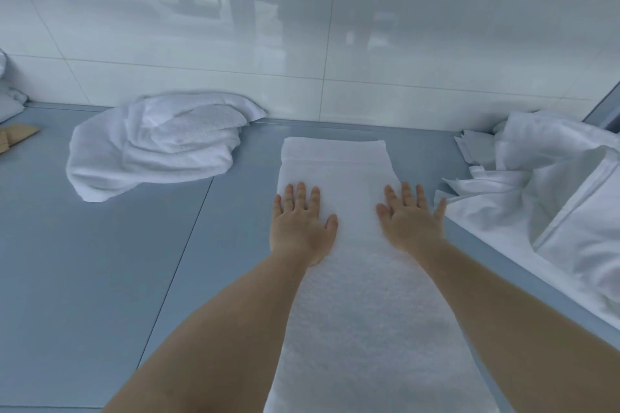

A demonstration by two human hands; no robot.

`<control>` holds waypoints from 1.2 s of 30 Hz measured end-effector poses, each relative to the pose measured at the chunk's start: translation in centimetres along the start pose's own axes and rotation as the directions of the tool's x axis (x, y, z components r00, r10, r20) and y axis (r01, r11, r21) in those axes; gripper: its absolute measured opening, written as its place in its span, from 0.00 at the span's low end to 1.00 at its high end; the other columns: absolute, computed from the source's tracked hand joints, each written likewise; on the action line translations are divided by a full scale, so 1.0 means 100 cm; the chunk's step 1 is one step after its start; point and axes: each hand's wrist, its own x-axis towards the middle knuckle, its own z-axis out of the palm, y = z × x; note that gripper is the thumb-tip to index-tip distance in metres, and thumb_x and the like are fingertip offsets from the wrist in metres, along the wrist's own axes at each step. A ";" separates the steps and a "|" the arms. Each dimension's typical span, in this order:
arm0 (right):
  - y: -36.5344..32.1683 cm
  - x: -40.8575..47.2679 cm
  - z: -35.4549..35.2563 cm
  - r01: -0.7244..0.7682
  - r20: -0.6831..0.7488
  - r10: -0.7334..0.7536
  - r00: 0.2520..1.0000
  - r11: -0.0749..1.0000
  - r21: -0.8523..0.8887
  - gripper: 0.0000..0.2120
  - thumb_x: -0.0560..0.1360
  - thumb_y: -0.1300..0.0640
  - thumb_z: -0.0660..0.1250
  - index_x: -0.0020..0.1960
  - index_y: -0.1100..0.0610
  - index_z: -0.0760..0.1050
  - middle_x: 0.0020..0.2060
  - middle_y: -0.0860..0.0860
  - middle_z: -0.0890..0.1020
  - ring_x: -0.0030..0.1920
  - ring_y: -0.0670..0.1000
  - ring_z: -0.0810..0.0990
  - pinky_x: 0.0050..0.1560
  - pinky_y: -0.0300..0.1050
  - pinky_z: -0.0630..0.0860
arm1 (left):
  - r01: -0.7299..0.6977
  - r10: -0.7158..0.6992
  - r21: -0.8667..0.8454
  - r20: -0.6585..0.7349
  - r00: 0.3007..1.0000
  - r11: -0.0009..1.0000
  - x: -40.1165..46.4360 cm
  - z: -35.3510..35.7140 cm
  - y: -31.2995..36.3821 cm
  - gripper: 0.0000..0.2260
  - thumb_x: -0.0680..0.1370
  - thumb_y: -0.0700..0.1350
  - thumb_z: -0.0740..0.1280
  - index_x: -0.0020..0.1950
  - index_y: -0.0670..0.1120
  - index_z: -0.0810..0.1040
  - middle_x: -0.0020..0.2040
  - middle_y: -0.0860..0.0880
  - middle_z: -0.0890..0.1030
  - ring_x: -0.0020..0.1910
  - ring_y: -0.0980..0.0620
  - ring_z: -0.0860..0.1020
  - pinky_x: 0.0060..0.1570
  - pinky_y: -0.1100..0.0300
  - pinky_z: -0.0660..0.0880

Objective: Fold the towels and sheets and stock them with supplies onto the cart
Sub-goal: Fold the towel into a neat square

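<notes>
A long white towel [349,278], folded into a narrow strip, lies flat on the grey-blue table [100,261] and runs from the near edge toward the wall. My left hand [300,225] presses flat on its left side with fingers straight. My right hand [411,220] presses flat on its right side, fingers spread. A crumpled white towel [157,144] lies at the back left. A heap of white sheets [553,208] lies at the right.
A glossy white tiled wall [302,27] closes the back of the table. More white linen [8,97] and a light brown wooden item [16,137] sit at the far left edge. Folded grey-white cloths [476,147] lie beside the sheets.
</notes>
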 end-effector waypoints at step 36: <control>0.000 -0.118 0.025 0.066 -0.112 -0.065 0.992 0.998 0.008 0.26 0.82 0.46 0.42 0.79 0.49 0.42 0.78 0.48 0.44 0.78 0.51 0.41 0.71 0.67 0.35 | -0.118 0.113 -0.010 -0.216 0.970 0.993 -0.102 -0.001 0.002 0.23 0.81 0.54 0.55 0.73 0.45 0.69 0.73 0.43 0.69 0.74 0.45 0.64 0.75 0.48 0.51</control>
